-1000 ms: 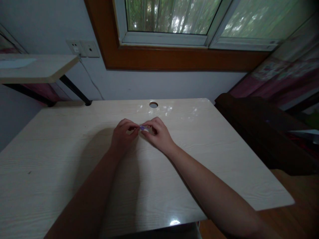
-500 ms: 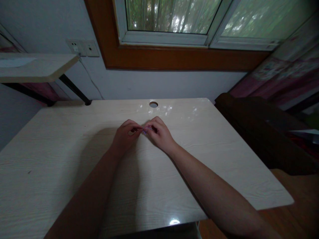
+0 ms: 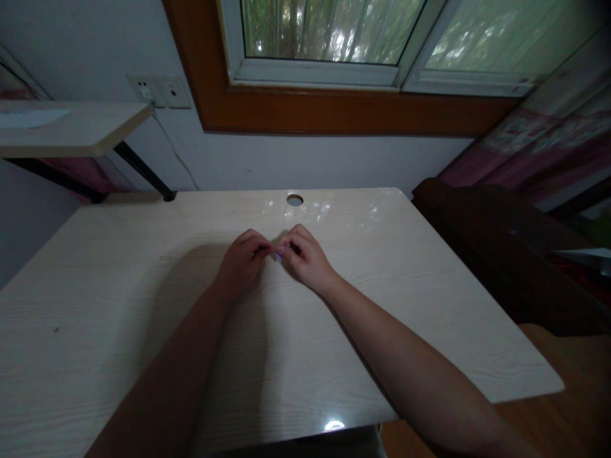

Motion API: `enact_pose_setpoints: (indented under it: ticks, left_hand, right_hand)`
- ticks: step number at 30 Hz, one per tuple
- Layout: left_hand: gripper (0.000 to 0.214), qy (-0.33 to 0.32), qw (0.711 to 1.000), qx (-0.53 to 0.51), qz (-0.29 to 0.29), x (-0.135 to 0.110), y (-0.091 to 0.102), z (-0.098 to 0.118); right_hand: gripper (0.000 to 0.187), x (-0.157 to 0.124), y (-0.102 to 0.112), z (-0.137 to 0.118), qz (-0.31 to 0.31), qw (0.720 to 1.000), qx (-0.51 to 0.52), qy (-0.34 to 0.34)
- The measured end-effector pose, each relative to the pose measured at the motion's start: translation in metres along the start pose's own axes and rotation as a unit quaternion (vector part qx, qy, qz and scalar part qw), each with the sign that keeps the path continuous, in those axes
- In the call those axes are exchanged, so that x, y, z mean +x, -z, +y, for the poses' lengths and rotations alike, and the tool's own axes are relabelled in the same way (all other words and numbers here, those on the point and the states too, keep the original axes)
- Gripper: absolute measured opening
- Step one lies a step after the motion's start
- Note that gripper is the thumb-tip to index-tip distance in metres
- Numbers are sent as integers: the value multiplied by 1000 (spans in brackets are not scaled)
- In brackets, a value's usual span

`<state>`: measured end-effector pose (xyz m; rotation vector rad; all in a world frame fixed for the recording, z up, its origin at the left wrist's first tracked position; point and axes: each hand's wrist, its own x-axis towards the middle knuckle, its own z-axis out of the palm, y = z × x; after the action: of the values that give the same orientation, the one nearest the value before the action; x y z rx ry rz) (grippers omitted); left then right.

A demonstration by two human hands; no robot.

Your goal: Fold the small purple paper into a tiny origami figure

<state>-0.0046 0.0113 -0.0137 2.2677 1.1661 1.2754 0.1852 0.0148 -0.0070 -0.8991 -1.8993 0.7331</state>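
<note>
A small purple piece (image 3: 278,257), too small to name, shows between my fingertips over the far middle of the desk. My left hand (image 3: 245,257) is closed in a pinch at the left side of the piece. From the other side my right hand (image 3: 305,254) pinches it between thumb and fingers. The fingertips of both hands nearly meet, and they cover most of what they hold.
The pale wood-grain desk (image 3: 405,318) has a round cable hole (image 3: 294,200) near its back edge. A raised shelf (image 3: 71,137) on black legs stands at the left. Behind are a window (image 3: 329,38) and a wall socket (image 3: 160,92). Dark furniture (image 3: 501,248) borders the right.
My left fingers have drawn closer together and the hand has turned slightly. A little more of the purple piece shows below the fingertips. My right hand stays almost in place.
</note>
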Motion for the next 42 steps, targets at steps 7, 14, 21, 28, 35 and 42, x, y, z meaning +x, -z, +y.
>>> enact_pose_setpoints:
  ticks: [7, 14, 21, 28, 35, 42]
  left_hand:
    - [7, 1, 1000, 27, -8, -1, -3, -4]
    - [7, 7, 999, 31, -3, -1, -4, -3]
    - [7, 22, 999, 7, -22, -1, -2, -2]
    - [13, 88, 995, -29, -49, 3, 3, 1]
    - [13, 146, 986, -33, -70, 6, 7, 7]
    - [12, 175, 983, -41, -25, 4, 10, 2]
  right_hand:
    - [8, 0, 0, 2, 21, 999, -28, -3]
    - [8, -1, -2, 4, 10, 999, -32, 8]
    - [10, -2, -3, 2, 8, 1000, -19, 4]
    - [9, -1, -2, 4, 21, 999, 16, -23]
    - [9, 0, -1, 2, 28, 998, 49, -26]
    - [10, 3, 3, 13, 122, 989, 62, -63]
